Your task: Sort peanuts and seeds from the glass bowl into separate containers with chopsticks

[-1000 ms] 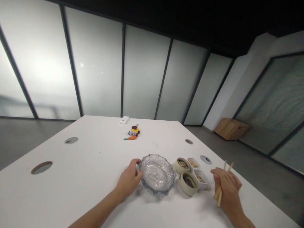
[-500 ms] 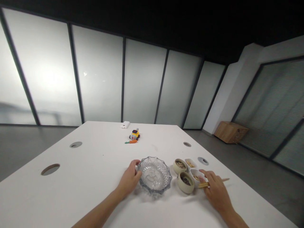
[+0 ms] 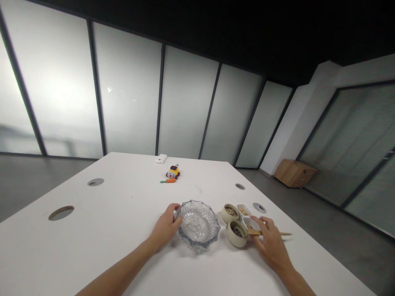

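A clear glass bowl [image 3: 199, 225] with a scalloped rim sits in front of me. My left hand [image 3: 166, 226] grips its left rim, thumb toward the inside. My right hand [image 3: 269, 239] has its fingers around wooden chopsticks [image 3: 284, 234], which lie roughly level, thick ends to the left and a pointed end to the right. It hovers at a small white dish [image 3: 248, 222] and partly covers it. Beside that dish are another white dish [image 3: 243, 209] with pale pieces, a beige cup [image 3: 230, 212] with light seeds, and a nearer beige cup [image 3: 237, 233] with dark contents.
Farther back on the white table [image 3: 123, 230] are a yellow toy car [image 3: 173, 171], an orange-handled toy screwdriver [image 3: 168, 181] and a white box-shaped device [image 3: 161, 159]. Round cable holes [image 3: 61, 212] open near both table edges. A wooden cabinet [image 3: 294, 172] stands on the floor at right.
My right hand has shifted slightly left toward the near beige cup, and the chopsticks have turned more level. My left hand stays on the glass bowl. The whole view has shifted a little.
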Demonstrator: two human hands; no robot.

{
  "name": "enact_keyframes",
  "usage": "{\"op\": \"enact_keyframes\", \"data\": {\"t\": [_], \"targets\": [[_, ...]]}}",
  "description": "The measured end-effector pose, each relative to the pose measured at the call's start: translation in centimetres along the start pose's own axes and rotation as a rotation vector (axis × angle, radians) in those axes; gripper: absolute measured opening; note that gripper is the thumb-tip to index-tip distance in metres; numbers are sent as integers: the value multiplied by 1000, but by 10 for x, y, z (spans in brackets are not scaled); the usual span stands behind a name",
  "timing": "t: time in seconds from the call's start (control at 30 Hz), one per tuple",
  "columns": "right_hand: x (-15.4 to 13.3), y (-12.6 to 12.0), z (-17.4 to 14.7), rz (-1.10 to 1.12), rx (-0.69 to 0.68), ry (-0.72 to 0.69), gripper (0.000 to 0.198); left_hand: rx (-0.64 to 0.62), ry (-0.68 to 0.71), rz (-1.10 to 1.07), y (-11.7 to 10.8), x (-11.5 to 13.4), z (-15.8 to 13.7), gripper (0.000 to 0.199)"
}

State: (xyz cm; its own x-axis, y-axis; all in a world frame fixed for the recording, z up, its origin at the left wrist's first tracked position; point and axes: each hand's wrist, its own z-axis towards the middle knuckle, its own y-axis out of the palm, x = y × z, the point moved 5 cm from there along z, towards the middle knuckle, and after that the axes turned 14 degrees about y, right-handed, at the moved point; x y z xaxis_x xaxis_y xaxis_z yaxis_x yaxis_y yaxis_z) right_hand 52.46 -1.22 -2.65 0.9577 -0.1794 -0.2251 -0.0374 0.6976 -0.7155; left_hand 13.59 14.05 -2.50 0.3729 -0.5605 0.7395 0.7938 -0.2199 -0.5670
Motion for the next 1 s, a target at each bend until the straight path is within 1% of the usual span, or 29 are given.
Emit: {"op": "enact_keyframes", "data": {"t": [0.2,0.43,0.63,0.87,1.0], "targets": [[3,3,0,-16,-18,6,41,-5,12,8,-1,2,0,42],[2,2,-2,-47,-4,-20,41,2,17,1,-1,3,-2,40],[5,4,-2,-53,7,19,41,-5,12,4,1,0,0,42],[0,0,0,-12,-47,30,47,-2,34,28,0,1,1,44],[-1,-3,2,-14,-45,33,47,9,42,21,-1,2,0,46]]}}
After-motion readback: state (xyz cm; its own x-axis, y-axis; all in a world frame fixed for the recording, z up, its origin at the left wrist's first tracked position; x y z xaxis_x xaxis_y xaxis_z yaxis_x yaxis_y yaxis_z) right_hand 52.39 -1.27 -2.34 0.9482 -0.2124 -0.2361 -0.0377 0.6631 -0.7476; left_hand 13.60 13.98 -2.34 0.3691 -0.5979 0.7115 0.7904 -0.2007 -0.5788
